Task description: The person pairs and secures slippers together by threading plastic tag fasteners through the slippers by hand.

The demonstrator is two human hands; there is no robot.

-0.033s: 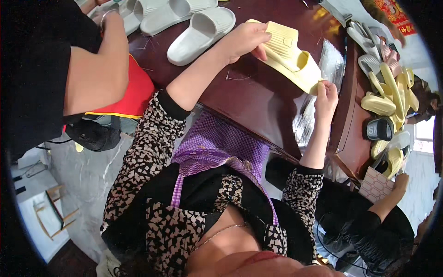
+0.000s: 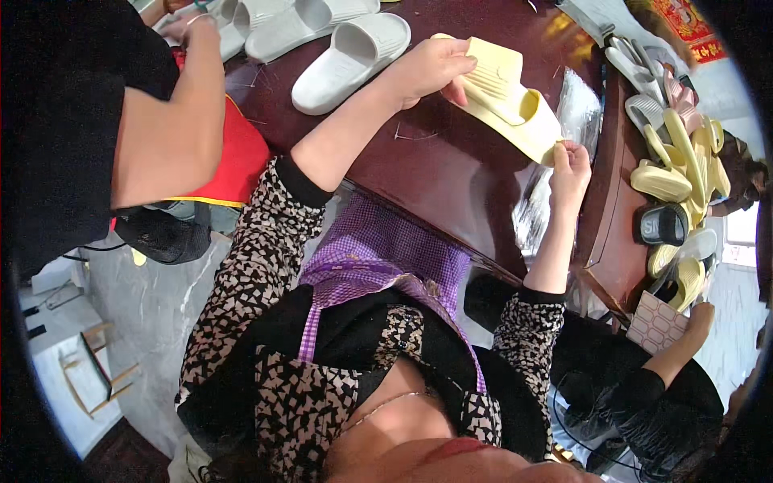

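Observation:
Above the dark red table (image 2: 386, 177), a pale yellow slide sandal (image 2: 501, 90) with a ribbed strap is held between both my hands. My left hand (image 2: 435, 68) is closed on its left end, thumb and fingers near the strap. At the other end, the fingers of my right hand (image 2: 569, 158) pinch the sole's edge. Just left of my left hand lies a pale grey slide sandal (image 2: 342, 68). Clear plastic wrapping (image 2: 578, 109) lies on the table beside the yellow sandal and beneath my right wrist.
More pale grey slides (image 2: 302, 28) stand along the table's far left, by a co-worker's arm (image 2: 181, 121). To the right is a heap of yellow, grey and pink slides (image 2: 684, 161). Another person's hand (image 2: 700, 322) is at a patterned pink-and-white panel (image 2: 656, 322).
The yellow sandal has tilted very slightly in my hands, which stay in nearly the same place. At the left, the co-worker's hand and forearm have shifted a little.

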